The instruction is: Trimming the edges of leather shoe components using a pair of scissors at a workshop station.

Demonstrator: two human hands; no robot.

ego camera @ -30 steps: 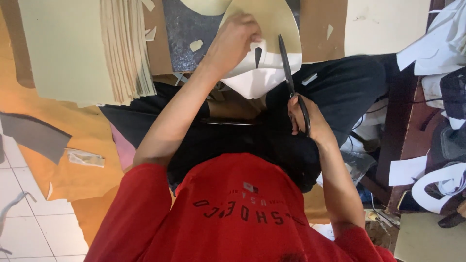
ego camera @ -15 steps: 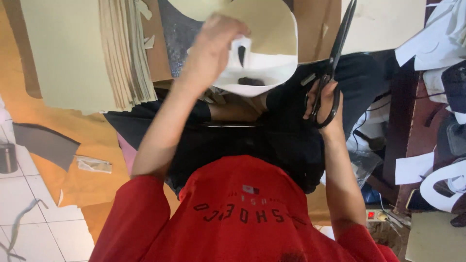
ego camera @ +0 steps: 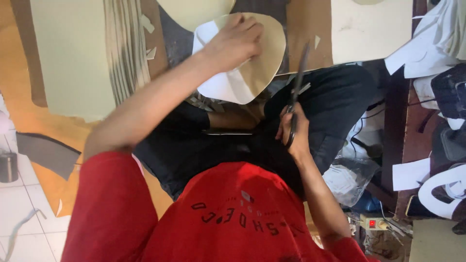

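My left hand (ego camera: 235, 41) presses down on a rounded cream sheet piece (ego camera: 268, 56) with a white paper pattern (ego camera: 221, 90) under it, held above my lap. My right hand (ego camera: 295, 133) grips the handles of black scissors (ego camera: 297, 80). The blades point up and away from me, just right of the cream piece's edge. Whether the blades touch the piece is unclear. I sit with black trousers (ego camera: 335, 104) and a red shirt (ego camera: 228, 213) below.
A stack of cream sheets (ego camera: 73, 58) lies at the left on an orange floor. A grey offcut (ego camera: 46, 153) and a metal can (ego camera: 7, 167) sit at far left. White paper cutouts (ego camera: 407, 174) and a power strip (ego camera: 374, 223) are at the right.
My right hand has lowered the scissors from the upper right down beside the cream piece. My left hand has turned the piece and shifted it slightly.
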